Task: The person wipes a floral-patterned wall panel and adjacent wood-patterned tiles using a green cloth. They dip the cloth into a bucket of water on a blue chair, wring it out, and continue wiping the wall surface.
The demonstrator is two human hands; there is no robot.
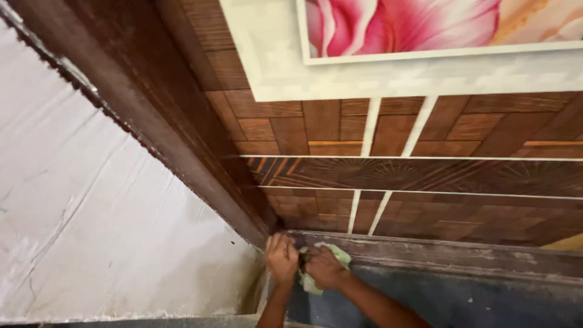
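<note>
1. Wood-patterned panelling (425,176) fills my view ahead, brown blocks crossed by thin pale lines, with a white-bordered pink flower print (413,27) along the top edge.
2. On my left I see a pale, scuffed plaster wall (91,200), which meets a dark wooden frame (152,103) running diagonally down toward the bottom corner.
3. A second dark frame member (437,249) runs level along the foot of the panelling, and the two frames meet in a tight corner just above my hands.
4. My left hand (282,258) sits right at that corner, fingers curled and pressed together against the frame; I cannot tell whether it grips anything.
5. My right hand (323,267) is just beside the left one, touching it, closed and bunched around a light green cloth (337,254).
6. That cloth shows above and below the right fist, lying against the lower frame close to the corner.
7. Open room lies to the right along the level frame and below it, over a dark bluish surface (473,304); to the left the wall and the sloping frame close the hands in.
8. Both forearms come up from the bottom edge, near each other.
</note>
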